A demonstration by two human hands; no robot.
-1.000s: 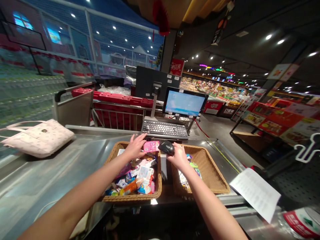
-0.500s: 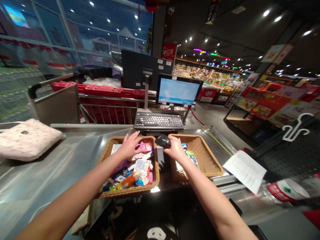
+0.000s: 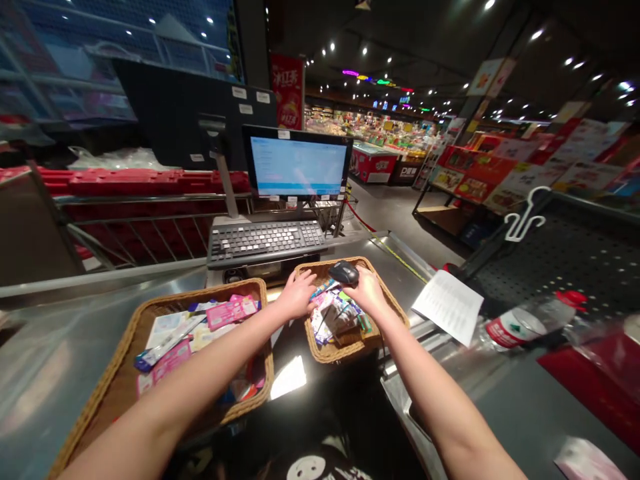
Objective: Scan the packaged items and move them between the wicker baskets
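Scanner (image 3: pixel 343 272) held in the right hand (image 3: pixel 367 291) over the smaller basket

The black scanner sits above the far edge of the smaller wicker basket (image 3: pixel 345 355), toward its far right corner. The right hand is closed around it, with the wrist coming in over the basket's right edge. The left hand (image 3: pixel 299 295) reaches over the left edge, fingers slightly parted beside a blue striped packet (image 3: pixel 324 289); whether it pinches that packet, I cannot tell. Below both hands, small colourful packages (image 3: pixel 336 317) are heaped toward the basket's left side.

To the left, the larger wicker basket (image 3: pixel 205 292) stands on the metal counter (image 3: pixel 35 360), the left forearm crossing in front of it. Pink packets (image 3: pixel 233 311) lie near its far right corner, and a white card (image 3: pixel 165 327) near its far left one.

At the counter's far edge is a black keyboard (image 3: pixel 267 241), with a lit monitor (image 3: pixel 300 167) behind it and a second screen, its back showing (image 3: pixel 175 113), to the left. Past the smaller basket's right edge lies a printed sheet (image 3: pixel 449 305); farther right, a clear bottle (image 3: pixel 517 327) with a red cap lies on its side.
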